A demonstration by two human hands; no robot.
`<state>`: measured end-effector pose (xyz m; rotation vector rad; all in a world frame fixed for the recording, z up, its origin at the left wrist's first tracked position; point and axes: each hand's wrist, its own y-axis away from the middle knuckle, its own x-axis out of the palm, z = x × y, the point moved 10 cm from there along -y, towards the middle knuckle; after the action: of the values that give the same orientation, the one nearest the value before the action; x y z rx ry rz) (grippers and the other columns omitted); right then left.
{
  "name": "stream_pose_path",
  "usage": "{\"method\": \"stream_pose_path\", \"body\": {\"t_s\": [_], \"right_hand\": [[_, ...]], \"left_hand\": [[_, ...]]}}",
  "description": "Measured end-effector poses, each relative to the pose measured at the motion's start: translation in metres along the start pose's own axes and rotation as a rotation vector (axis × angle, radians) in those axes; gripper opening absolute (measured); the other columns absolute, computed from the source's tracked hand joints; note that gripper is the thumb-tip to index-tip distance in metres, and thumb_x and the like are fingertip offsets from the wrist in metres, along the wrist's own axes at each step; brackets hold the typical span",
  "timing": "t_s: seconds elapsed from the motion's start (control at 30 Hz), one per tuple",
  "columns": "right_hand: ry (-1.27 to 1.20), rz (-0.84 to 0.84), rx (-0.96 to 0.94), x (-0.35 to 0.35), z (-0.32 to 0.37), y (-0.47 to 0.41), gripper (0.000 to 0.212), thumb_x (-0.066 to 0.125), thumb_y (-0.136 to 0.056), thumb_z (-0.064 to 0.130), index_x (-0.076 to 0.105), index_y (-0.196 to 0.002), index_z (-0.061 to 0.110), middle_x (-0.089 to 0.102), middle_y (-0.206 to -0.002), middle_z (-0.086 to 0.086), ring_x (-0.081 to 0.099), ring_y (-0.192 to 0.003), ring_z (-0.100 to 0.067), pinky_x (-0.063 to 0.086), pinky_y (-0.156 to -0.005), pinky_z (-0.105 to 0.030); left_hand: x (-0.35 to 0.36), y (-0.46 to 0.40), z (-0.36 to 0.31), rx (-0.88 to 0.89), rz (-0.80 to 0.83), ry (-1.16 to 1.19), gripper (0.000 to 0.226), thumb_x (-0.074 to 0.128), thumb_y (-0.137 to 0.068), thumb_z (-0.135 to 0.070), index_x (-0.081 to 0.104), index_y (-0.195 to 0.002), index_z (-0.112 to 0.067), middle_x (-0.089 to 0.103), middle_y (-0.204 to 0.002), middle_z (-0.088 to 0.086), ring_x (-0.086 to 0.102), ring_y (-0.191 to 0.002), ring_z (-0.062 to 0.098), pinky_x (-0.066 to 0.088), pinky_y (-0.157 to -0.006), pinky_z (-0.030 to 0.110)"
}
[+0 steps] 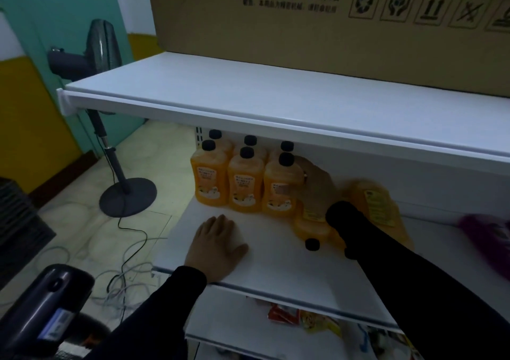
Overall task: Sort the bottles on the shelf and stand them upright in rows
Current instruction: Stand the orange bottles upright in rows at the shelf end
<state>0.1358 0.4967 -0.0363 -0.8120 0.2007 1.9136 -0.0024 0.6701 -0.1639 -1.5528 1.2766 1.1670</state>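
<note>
Several orange bottles with black caps stand upright in two rows at the back left of the white shelf (pixel 265 252). My right hand (pixel 314 183) grips the rightmost front bottle (pixel 278 188), fingers curled round its right side. Two or three more orange bottles (pixel 378 207) lie on their sides to the right, partly hidden by my right sleeve; one lying bottle's black cap (pixel 312 244) points toward the shelf front. My left hand (pixel 218 245) rests flat on the shelf near its front left edge, fingers straight, holding nothing.
A purple package (pixel 488 230) lies at the shelf's right end. Another white shelf (pixel 276 103) overhangs closely, carrying a large cardboard box (pixel 303 28). Snack packets (pixel 306 318) sit on the shelf below. A standing fan (pixel 110 144) and cables are on the floor at left.
</note>
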Motion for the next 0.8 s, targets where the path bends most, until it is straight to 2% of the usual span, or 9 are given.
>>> {"method": "stream_pose_path", "body": {"t_s": [0.17,0.33,0.43,0.53,0.63,0.73,0.8], "right_hand": [[0.095,-0.027,0.068,0.007,-0.023,-0.008,0.079,0.078,-0.075,0.043,0.038,-0.142,0.032,0.049,-0.132,-0.001,0.048,-0.119,-0.02,0.036,-0.092,-0.025],[0.141,-0.107,0.047,0.005,-0.023,-0.004,0.075,0.074,-0.08,0.04,0.037,-0.143,0.029,0.038,-0.134,-0.01,0.046,-0.116,-0.024,0.038,-0.095,-0.028],[0.13,-0.119,0.062,0.006,-0.027,-0.001,0.076,0.074,-0.081,0.039,0.034,-0.144,0.03,0.035,-0.136,-0.009,0.048,-0.118,-0.026,0.036,-0.091,-0.024],[0.085,-0.091,0.077,0.006,-0.028,0.001,0.08,0.075,-0.08,0.039,0.03,-0.146,0.033,0.035,-0.137,-0.01,0.049,-0.12,-0.027,0.04,-0.093,-0.028],[0.108,-0.032,0.114,0.005,-0.036,0.01,0.088,0.077,-0.077,0.039,0.025,-0.148,0.031,0.034,-0.139,-0.01,0.048,-0.121,-0.028,0.045,-0.102,-0.042],[0.292,0.046,0.127,0.001,-0.053,0.035,0.095,0.076,-0.073,0.052,0.024,-0.148,0.028,0.03,-0.145,-0.008,0.042,-0.127,-0.027,0.038,-0.101,-0.036],[0.447,0.132,0.129,0.002,-0.07,0.056,0.102,0.073,-0.072,0.058,0.018,-0.151,0.025,0.018,-0.155,-0.006,0.029,-0.139,-0.03,0.028,-0.108,-0.038]], "left_hand": [[0.003,-0.001,0.003,0.004,-0.031,0.007,0.084,0.027,-0.089,-0.071,0.02,-0.153,-0.018,0.013,-0.161,0.007,0.009,-0.148,0.024,0.004,-0.12,0.037],[0.002,-0.002,0.002,0.008,-0.067,0.001,0.084,0.03,-0.088,-0.07,0.026,-0.152,-0.016,0.019,-0.16,0.009,0.013,-0.147,0.026,0.006,-0.12,0.037],[0.004,-0.003,0.004,0.005,-0.062,-0.008,0.085,0.027,-0.087,-0.071,0.024,-0.152,-0.017,0.018,-0.16,0.008,0.012,-0.147,0.025,0.005,-0.12,0.036],[0.005,-0.003,0.006,0.003,-0.059,-0.006,0.086,0.026,-0.086,-0.073,0.024,-0.152,-0.018,0.017,-0.16,0.007,0.011,-0.147,0.023,0.006,-0.12,0.036],[0.005,-0.003,0.007,-0.004,-0.048,-0.005,0.088,0.022,-0.084,-0.075,0.023,-0.153,-0.02,0.016,-0.161,0.005,0.01,-0.148,0.022,0.006,-0.12,0.036],[0.005,-0.003,0.005,-0.002,-0.041,-0.003,0.088,0.022,-0.084,-0.075,0.024,-0.152,-0.018,0.017,-0.16,0.007,0.011,-0.148,0.024,0.006,-0.12,0.037],[0.004,-0.003,0.004,0.004,-0.041,0.007,0.085,0.027,-0.087,-0.072,0.025,-0.152,-0.018,0.019,-0.16,0.008,0.013,-0.147,0.026,0.007,-0.12,0.037]]}}
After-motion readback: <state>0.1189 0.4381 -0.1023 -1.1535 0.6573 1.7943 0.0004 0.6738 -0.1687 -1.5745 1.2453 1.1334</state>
